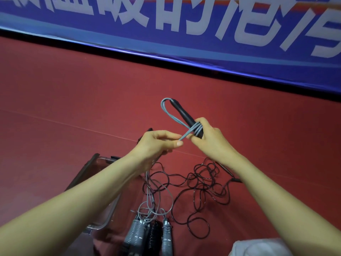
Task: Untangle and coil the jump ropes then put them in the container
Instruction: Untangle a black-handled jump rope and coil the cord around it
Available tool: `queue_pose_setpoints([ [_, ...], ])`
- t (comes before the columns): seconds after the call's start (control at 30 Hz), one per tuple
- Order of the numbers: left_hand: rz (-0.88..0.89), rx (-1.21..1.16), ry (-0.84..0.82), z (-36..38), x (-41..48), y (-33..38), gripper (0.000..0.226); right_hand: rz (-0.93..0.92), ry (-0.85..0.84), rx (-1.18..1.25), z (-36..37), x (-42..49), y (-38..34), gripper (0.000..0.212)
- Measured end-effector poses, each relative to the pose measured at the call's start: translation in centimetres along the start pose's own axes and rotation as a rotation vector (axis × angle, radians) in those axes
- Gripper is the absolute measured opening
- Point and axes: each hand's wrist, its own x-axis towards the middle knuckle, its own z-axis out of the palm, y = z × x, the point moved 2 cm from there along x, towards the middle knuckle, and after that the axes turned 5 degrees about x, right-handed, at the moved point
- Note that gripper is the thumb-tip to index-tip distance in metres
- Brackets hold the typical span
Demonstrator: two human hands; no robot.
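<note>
Our left hand pinches a stretch of the grey rope between thumb and fingertips, while our right hand curls round the lower end of a black handle. Several turns of the same grey rope are wound about that handle, and one long loop reaches up to its tip. We hold both hands close together above the red floor. Below them a thin black rope lies in a loose tangle on the floor. Nearer to us a cluster of ribbed handles, grey and black, lies side by side with thin grey cord trailing from them. The clear container with its dark rim sits under our left forearm; we cannot tell what is inside. A blue banner with white characters runs along the far edge.
</note>
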Motion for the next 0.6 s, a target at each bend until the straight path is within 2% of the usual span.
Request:
queue_pose_setpoints([
  [0.2, -0.162, -0.065, -0.092, -0.5, 0.9, -0.8, 0.02, -0.032, -0.36, 0.429, -0.2, -0.4, -0.4, 0.044],
  [0.4, -0.054, 0.021, -0.243, -0.2, 0.9, -0.4, 0.019, 0.012, -0.619, 0.678, -0.2, -0.8, -0.2, 0.058],
  [0.5, -0.005, 0.027, -0.281, -0.1, 0.9, -0.4, 0.024, 0.04, -0.597, 0.852, 0.2, -1.0, -0.8, 0.041],
  [0.6, 0.051, 0.084, -0.259, 0.1, 0.9, -0.5, 0.033, 0.138, -0.466, 0.973, 0.5, -0.7, -0.9, 0.047],
])
